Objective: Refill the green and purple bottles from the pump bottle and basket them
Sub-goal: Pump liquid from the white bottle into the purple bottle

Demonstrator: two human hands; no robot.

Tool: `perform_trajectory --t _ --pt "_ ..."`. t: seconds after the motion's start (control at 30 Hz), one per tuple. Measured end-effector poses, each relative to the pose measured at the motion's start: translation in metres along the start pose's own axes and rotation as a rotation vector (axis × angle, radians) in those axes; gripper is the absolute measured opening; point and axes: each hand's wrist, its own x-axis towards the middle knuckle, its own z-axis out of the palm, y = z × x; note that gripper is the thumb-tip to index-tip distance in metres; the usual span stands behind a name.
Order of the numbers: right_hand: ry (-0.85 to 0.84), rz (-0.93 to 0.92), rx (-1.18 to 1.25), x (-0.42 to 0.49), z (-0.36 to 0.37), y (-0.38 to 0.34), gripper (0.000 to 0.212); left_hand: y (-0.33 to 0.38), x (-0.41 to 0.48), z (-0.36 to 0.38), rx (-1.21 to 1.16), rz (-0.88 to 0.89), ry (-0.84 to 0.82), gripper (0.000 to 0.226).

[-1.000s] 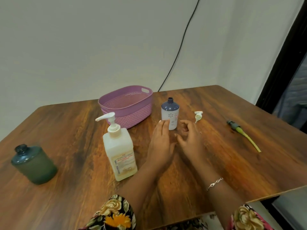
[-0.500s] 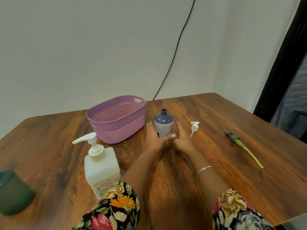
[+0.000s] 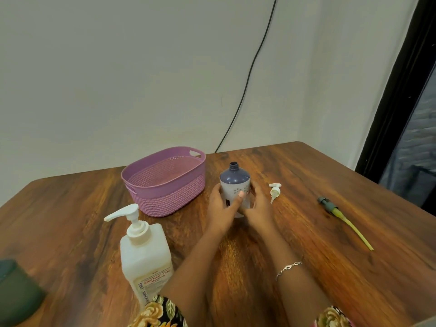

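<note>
The purple bottle (image 3: 234,182) stands upright near the table's middle with its neck uncapped. My left hand (image 3: 223,208) grips its left side, thumb across the white label. My right hand (image 3: 258,205) wraps round its right side. The white pump bottle (image 3: 144,258) stands to the front left. Only part of the green bottle (image 3: 14,293) shows at the left edge. The purple basket (image 3: 165,182) sits behind, left of the purple bottle, with nothing in it.
A small white pump cap (image 3: 274,191) lies just right of my right hand. A dark pump head with a yellow-green tube (image 3: 342,218) lies further right. A black cable (image 3: 247,79) runs down the wall. The wooden table (image 3: 306,267) ends at right.
Both hands have closed round the purple bottle, which they were only reaching towards a second ago. The view has tilted up, so the green bottle slid to the left edge.
</note>
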Motion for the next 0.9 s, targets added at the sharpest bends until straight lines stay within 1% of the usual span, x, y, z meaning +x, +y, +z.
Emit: perform_trajectory --t 0.07,0.23,0.27,0.33,0.37,0.43,0.47,0.57,0.63,0.67,0.77,0.8,0.9 --pt "0.077 -0.037 -0.034 -0.006 -0.002 -0.005 0.064 0.006 -0.011 0.001 -0.007 0.012 0.018 0.070" --pt "0.204 -0.101 -0.107 -0.031 -0.002 -0.015 0.069 0.013 -0.040 0.000 0.007 0.010 0.022 0.091" --pt "0.220 -0.117 -0.121 -0.038 -0.001 -0.017 0.066 0.015 -0.046 -0.002 0.011 0.020 0.012 0.089" --pt "0.237 -0.135 -0.120 -0.051 0.000 -0.021 0.062 0.023 -0.060 -0.006 -0.007 0.050 -0.005 0.074" --pt "0.241 -0.141 -0.102 -0.057 0.001 -0.023 0.061 0.026 -0.066 -0.010 -0.025 0.063 -0.004 0.072" --pt "0.246 -0.134 -0.046 -0.070 0.001 -0.028 0.063 0.032 -0.077 -0.018 -0.029 0.087 0.012 0.083" --pt "0.238 -0.129 -0.016 -0.076 0.001 -0.030 0.064 0.036 -0.083 -0.022 -0.019 0.107 0.020 0.085" --pt "0.168 -0.129 0.075 -0.094 0.002 -0.037 0.067 0.041 -0.098 -0.033 -0.073 0.096 0.019 0.073" --pt "0.130 -0.139 0.111 -0.107 0.003 -0.045 0.067 0.048 -0.108 -0.042 -0.100 0.088 0.010 0.071" --pt "0.114 -0.147 0.120 -0.113 0.002 -0.049 0.066 0.050 -0.111 -0.045 -0.093 0.087 0.014 0.075" --pt "0.039 -0.174 0.158 -0.132 0.000 -0.064 0.063 0.056 -0.123 -0.055 -0.042 0.070 0.041 0.102" --pt "0.010 -0.183 0.179 -0.137 -0.002 -0.068 0.063 0.059 -0.128 -0.058 -0.029 0.070 0.055 0.102" --pt "-0.083 -0.200 0.257 -0.152 -0.004 -0.080 0.063 0.067 -0.141 -0.069 -0.051 0.087 0.091 0.080"
